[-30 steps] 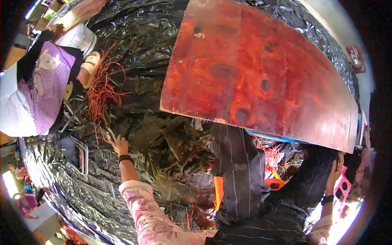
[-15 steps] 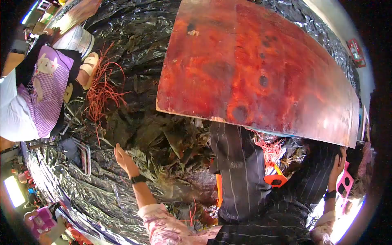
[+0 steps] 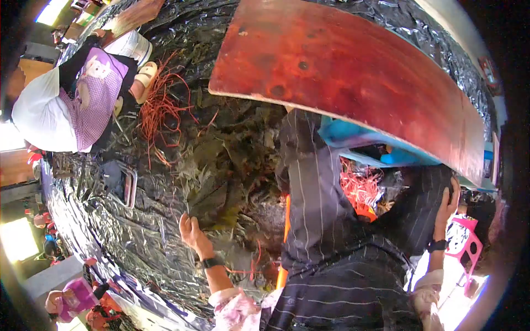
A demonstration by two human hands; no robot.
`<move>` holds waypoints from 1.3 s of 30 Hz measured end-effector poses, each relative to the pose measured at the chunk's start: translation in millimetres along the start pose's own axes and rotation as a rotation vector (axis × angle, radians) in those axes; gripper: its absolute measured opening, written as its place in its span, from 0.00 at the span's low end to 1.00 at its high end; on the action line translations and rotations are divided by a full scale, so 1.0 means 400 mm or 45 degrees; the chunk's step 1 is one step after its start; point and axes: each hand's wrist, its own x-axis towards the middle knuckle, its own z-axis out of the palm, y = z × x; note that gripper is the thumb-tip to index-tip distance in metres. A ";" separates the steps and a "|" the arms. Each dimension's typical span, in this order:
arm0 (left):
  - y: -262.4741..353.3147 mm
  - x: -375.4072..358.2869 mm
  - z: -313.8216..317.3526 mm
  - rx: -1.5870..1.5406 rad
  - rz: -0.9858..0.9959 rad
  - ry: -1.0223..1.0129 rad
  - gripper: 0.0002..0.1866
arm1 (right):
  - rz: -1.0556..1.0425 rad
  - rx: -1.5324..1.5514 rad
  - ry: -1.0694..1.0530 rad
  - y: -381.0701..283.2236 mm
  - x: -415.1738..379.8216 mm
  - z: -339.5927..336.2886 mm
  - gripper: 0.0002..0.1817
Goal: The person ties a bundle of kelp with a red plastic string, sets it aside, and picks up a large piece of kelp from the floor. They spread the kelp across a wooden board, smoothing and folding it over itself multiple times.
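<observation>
Beside the left hand, whose fingers are loosely spread, dark leaves are heaped on foil sheeting; red strings lie beyond. Right hand is pressed flat on striped cloth under a red board.

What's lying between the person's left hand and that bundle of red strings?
In the head view, dark green leaves piled on crinkled foil lie between the left hand and the red strings.

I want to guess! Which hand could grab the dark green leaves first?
Probably the left hand: it touches the dark green leaves on the silver foil sheet. The right hand rests on a striped knee.
</observation>
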 end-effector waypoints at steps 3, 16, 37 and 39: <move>-0.005 -0.016 0.004 0.125 0.129 -0.022 0.18 | -0.043 -0.101 0.045 -0.007 -0.013 -0.006 0.18; 0.413 -0.079 0.022 1.153 0.876 -0.020 0.12 | -0.359 -0.109 0.248 -0.105 -0.028 -0.019 0.12; 0.810 -0.230 0.148 0.266 0.946 -0.331 0.14 | -1.351 0.860 -0.461 -0.937 -0.069 0.200 0.37; 0.828 -0.243 0.176 0.203 0.946 -0.438 0.14 | -1.347 0.815 -0.237 -0.989 -0.089 0.221 0.35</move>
